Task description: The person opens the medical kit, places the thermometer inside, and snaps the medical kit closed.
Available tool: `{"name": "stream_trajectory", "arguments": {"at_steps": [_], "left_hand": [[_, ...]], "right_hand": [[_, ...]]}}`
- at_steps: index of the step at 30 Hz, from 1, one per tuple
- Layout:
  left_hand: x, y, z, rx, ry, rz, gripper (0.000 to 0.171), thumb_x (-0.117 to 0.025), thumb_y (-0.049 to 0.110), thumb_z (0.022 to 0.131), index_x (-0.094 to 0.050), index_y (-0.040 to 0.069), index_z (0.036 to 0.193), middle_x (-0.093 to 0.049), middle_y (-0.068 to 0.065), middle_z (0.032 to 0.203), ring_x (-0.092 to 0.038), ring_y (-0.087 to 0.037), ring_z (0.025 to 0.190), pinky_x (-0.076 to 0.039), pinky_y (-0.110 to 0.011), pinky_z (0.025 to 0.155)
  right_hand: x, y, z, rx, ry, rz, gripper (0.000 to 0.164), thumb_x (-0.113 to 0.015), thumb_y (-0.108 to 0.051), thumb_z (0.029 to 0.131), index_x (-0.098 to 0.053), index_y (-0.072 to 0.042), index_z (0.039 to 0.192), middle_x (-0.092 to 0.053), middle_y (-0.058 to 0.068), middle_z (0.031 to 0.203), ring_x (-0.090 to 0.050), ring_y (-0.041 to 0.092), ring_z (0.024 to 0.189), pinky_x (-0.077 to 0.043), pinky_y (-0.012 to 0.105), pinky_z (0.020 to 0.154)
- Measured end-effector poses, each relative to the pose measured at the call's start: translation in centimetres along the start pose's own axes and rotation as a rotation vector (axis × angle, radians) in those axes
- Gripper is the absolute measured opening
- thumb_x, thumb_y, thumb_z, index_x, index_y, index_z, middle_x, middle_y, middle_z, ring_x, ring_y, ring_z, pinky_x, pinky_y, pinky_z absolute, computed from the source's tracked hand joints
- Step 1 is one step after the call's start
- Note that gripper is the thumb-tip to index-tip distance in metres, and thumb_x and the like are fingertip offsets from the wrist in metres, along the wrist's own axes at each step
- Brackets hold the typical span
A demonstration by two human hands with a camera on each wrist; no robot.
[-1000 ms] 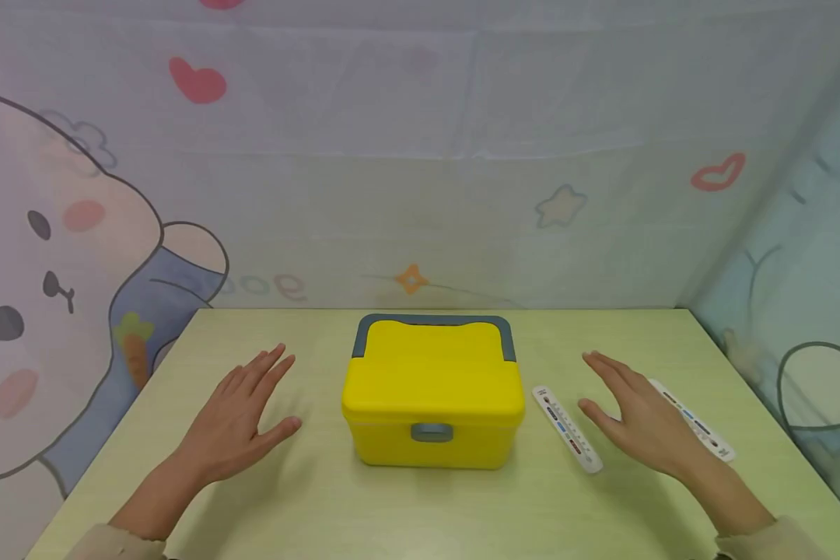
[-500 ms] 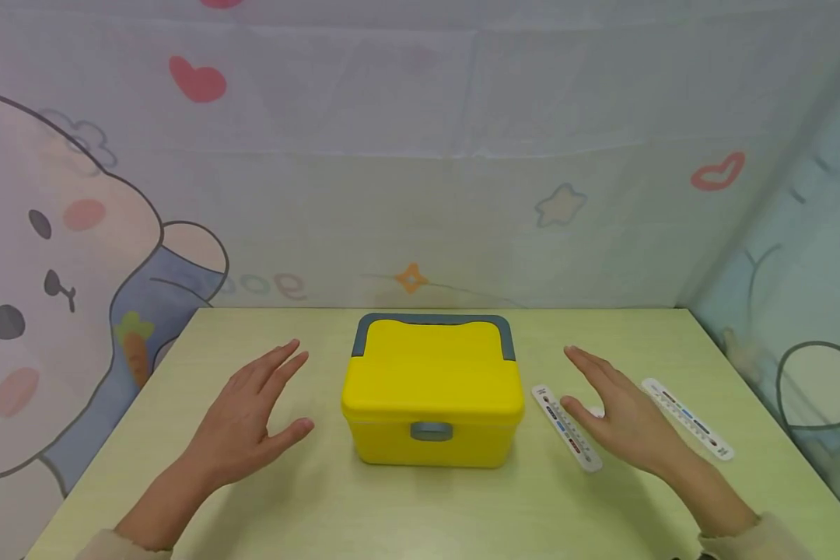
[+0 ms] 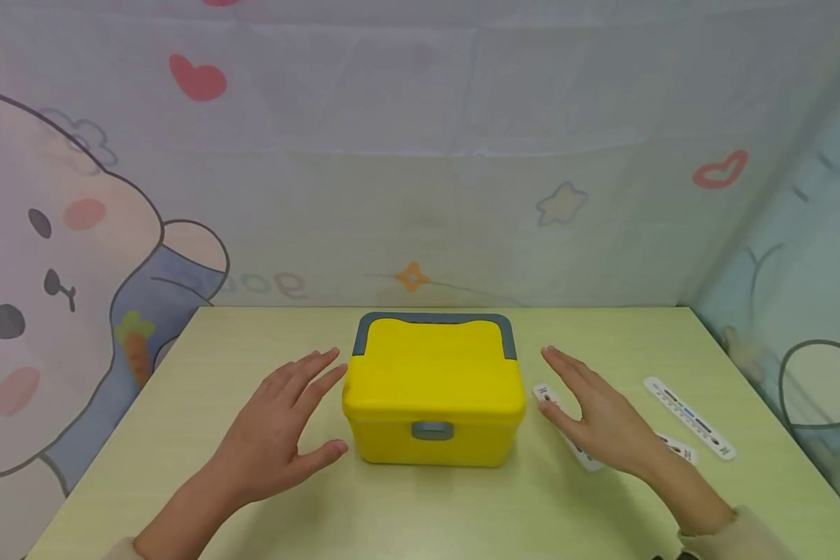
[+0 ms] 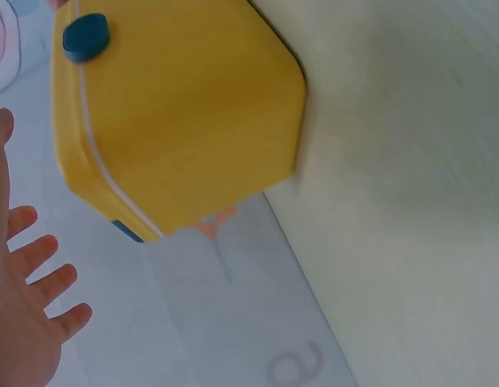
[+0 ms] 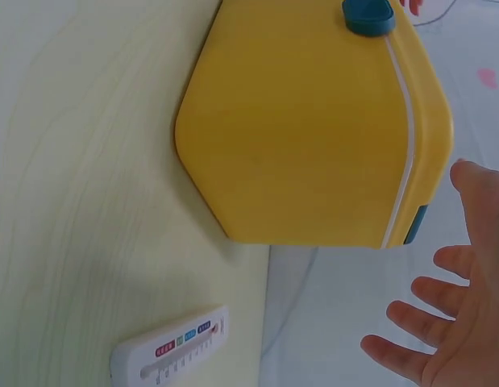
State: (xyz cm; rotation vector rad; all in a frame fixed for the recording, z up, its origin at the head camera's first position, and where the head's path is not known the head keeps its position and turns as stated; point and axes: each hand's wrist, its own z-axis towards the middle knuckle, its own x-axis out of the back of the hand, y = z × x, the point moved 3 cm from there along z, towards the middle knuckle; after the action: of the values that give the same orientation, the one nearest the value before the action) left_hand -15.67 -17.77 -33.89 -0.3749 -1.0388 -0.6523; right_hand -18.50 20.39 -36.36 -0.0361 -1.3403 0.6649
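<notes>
A yellow lidded box stands in the middle of the table, lid down, with a grey latch at the front and a grey handle folded along the top's back edge. My left hand hovers at its left side, fingers spread and relaxed, fingertips close to the lid's edge. On the right, my right hand is held likewise, thumb and fingers apart, a small gap from the box. Both hold nothing. Beneath the right hand lies a white strip thermometer, partly covered by it in the head view.
A second white thermometer lies farther right on the pale wooden table. The end of another shows from under the right wrist. A printed cloth hangs behind the table and along its sides.
Both hands have moved inward, the left rightward and the right leftward, and now flank the box closely. The box and thermometers have stayed in place.
</notes>
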Motion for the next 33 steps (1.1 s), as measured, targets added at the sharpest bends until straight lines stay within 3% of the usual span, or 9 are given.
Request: {"name": "stream_trajectory", "arguments": {"at_steps": [12, 20, 33], "left_hand": [[-0.1, 3.7, 1.0, -0.094, 0.035, -0.024, 0.071, -0.048, 0.057, 0.086, -0.036, 0.013, 0.141, -0.035, -0.006, 0.145, -0.036, -0.025, 0.128, -0.027, -0.043, 0.107], [-0.5, 5.7, 1.5, -0.172, 0.104, -0.05, 0.067, -0.047, 0.056, 0.088, -0.042, 0.01, 0.137, -0.042, -0.008, 0.14, -0.042, -0.025, 0.123, -0.031, -0.042, 0.105], [-1.7, 7.4, 1.7, -0.153, 0.131, -0.064, 0.061, -0.053, 0.053, 0.087, -0.048, 0.011, 0.13, -0.05, -0.004, 0.129, -0.048, -0.021, 0.111, -0.045, -0.037, 0.094]], "right_hand": [[-0.5, -1.7, 0.5, 0.013, -0.007, 0.046, 0.071, -0.054, -0.046, 0.089, -0.022, -0.022, 0.148, -0.026, 0.005, 0.15, -0.032, 0.032, 0.133, -0.035, 0.056, 0.101], [-0.7, -2.9, 0.8, 0.041, -0.013, 0.064, 0.072, -0.054, -0.049, 0.088, -0.026, -0.019, 0.147, -0.025, 0.001, 0.151, -0.031, 0.029, 0.134, -0.037, 0.055, 0.1], [-1.4, -3.5, 1.0, 0.08, 0.019, 0.068, 0.072, -0.058, -0.048, 0.086, -0.029, -0.018, 0.145, -0.026, 0.001, 0.151, -0.034, 0.026, 0.133, -0.04, 0.049, 0.099]]}}
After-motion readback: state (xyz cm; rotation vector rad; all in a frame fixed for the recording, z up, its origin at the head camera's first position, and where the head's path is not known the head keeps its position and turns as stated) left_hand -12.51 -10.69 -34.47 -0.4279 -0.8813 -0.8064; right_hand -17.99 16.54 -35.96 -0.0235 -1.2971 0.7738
